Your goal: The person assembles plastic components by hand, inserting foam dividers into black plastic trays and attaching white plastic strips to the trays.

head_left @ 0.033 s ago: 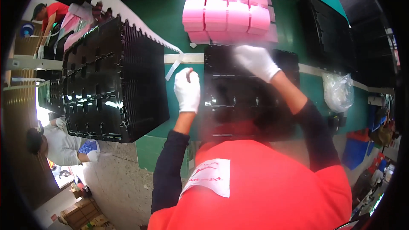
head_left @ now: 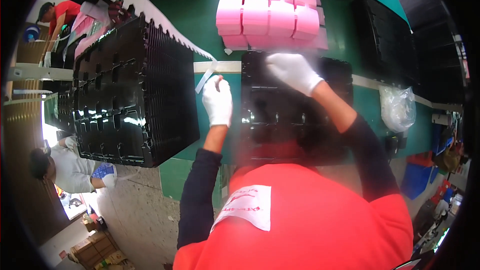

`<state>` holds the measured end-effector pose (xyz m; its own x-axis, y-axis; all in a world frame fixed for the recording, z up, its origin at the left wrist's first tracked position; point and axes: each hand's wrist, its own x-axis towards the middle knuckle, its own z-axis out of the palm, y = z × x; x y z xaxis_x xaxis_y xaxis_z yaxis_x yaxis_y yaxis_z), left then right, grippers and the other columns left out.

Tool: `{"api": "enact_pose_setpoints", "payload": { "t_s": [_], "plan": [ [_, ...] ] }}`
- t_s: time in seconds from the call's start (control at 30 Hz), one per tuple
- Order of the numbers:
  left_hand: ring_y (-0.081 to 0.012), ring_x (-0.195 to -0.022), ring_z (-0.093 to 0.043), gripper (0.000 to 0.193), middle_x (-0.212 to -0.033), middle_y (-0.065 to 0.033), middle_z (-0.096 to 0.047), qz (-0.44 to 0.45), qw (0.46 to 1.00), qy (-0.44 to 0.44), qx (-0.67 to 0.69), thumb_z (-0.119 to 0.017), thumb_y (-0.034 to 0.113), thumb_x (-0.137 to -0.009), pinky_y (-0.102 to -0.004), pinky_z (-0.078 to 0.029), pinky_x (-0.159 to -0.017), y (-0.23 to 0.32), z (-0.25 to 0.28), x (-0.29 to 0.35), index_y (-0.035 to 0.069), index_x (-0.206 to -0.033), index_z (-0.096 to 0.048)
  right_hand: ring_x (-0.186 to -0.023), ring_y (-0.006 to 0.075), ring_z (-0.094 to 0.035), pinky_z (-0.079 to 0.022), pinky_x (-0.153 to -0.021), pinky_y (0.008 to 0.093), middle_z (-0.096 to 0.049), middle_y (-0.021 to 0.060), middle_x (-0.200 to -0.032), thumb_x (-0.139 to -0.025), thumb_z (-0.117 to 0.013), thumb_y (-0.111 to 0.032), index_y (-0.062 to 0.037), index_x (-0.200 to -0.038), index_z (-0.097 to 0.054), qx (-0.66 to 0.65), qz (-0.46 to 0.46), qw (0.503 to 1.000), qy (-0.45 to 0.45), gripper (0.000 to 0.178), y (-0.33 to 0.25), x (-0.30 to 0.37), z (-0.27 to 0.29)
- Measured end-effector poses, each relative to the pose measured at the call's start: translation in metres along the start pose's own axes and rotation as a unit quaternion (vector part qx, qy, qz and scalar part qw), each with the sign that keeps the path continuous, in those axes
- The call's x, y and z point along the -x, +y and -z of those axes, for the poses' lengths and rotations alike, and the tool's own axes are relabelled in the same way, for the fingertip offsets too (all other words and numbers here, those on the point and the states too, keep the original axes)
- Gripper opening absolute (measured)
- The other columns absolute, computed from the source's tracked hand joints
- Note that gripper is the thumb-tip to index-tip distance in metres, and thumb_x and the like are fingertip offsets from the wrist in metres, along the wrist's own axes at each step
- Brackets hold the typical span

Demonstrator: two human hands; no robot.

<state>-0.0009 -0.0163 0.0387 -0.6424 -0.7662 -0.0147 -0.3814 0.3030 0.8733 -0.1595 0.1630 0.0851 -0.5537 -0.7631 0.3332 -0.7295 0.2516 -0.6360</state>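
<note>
A black plastic tray (head_left: 295,105) with molded ridges lies in front of me. My right hand (head_left: 292,72), in a white glove, is over its far edge with the fingers bent together and pointing left; what they hold, if anything, is hidden. Left of the tray, my gloved left hand (head_left: 218,102) is raised with its fingers curled in, a reddish spot showing at a fingertip; its contents cannot be made out. Just beyond that hand, a short pale piece of tape (head_left: 205,80) hangs from the end of a white toothed strip (head_left: 165,24).
A tall stack of black trays (head_left: 170,95) stands at the left. Pink foam-like blocks (head_left: 270,17) are piled on the green table (head_left: 200,7) beyond the tray. A clear plastic bag (head_left: 397,107) and more black trays (head_left: 385,35) are at right. Two other people work at the left.
My right hand has slid slightly left along the tray's far edge. The left hand has risen a little toward the hanging tape. The tray stays in place.
</note>
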Motion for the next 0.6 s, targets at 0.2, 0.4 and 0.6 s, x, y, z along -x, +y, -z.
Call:
{"api": "enact_pose_setpoints", "payload": {
  "t_s": [0.2, 0.4, 0.6],
  "plan": [
    [-0.0349, -0.089, -0.061, 0.040, -0.096, -0.0208, -0.061, -0.129, 0.974, 0.132, -0.132, -0.070, 0.023, -0.078, -0.0399, -0.049, -0.079, -0.014, -0.020, -0.075, -0.002, -0.108, -0.064, -0.077, 0.0231, -0.067, -0.052, -0.071, 0.0322, -0.068, 0.0172, -0.088, -0.086, -0.064, -0.011, 0.0001, -0.102, -0.065, -0.086, -0.096, 0.989, -0.079, 0.020, -0.041, -0.029, -0.072],
    [-0.0199, -0.077, -0.063, 0.026, -0.093, -0.0116, -0.066, 0.073, 0.962, -0.036, 0.261, -0.056, 0.016, -0.092, -0.0307, -0.051, -0.069, -0.025, -0.021, -0.043, -0.002, -0.110, -0.065, -0.069, 0.0269, -0.064, -0.052, -0.066, 0.0341, -0.063, 0.0130, -0.090, -0.076, -0.072, -0.010, -0.0027, -0.101, -0.063, -0.024, -0.044, 0.997, 0.056, 0.029, -0.061, -0.014, -0.076],
    [-0.0140, -0.091, -0.061, 0.029, -0.101, -0.0086, -0.062, 0.182, 0.836, -0.118, 0.504, -0.053, 0.015, -0.096, -0.0285, -0.051, -0.079, 0.004, 0.001, 0.000, -0.004, -0.117, -0.059, -0.073, 0.0292, -0.062, -0.051, -0.066, 0.0337, -0.061, 0.0130, -0.087, -0.071, -0.072, -0.009, -0.0055, -0.086, -0.059, 0.060, 0.007, 0.998, 0.027, 0.020, -0.070, -0.003, -0.078]
  ]
}}
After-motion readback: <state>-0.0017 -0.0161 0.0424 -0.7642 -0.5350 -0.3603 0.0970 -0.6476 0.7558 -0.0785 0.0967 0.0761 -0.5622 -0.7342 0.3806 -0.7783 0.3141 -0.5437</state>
